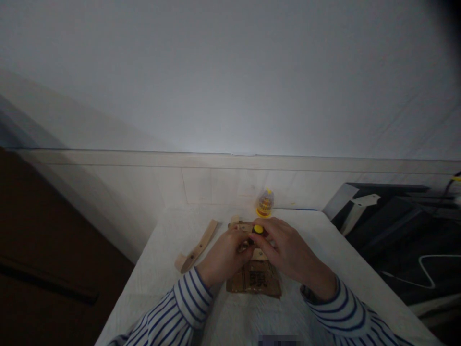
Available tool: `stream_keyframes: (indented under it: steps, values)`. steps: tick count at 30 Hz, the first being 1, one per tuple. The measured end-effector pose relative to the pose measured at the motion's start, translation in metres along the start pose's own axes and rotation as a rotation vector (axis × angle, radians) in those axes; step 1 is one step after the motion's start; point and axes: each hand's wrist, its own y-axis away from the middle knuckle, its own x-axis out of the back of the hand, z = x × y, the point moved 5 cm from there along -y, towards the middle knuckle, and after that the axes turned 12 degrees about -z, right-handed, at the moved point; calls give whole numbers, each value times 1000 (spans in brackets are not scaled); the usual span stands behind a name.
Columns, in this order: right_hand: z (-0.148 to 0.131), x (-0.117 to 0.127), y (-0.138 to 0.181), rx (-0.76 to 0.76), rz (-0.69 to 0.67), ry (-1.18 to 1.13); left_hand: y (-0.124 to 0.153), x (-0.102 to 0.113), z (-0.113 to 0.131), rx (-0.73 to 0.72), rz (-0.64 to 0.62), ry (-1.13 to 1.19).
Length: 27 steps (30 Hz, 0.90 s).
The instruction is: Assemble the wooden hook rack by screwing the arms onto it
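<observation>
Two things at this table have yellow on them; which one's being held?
The dark piece with a round yellow end, between the left hand and the right hand. The other, a clear container with a yellow base, stands beyond them.

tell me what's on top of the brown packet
Tan pieces show on the brown packet, with a yellow-topped object held between the left hand and right hand. The hands hide part of the packet, so anything there can't be seen.
</observation>
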Motion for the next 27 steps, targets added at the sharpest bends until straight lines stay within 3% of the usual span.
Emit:
stream_keyframes:
  steps: [15, 27]
  values:
    - [4, -3, 0, -35, 11, 1, 3, 1, -14, 29, 149, -48]
    - [5, 3, 2, -15, -17, -80, 2, 2, -9, 44, 82, -97]
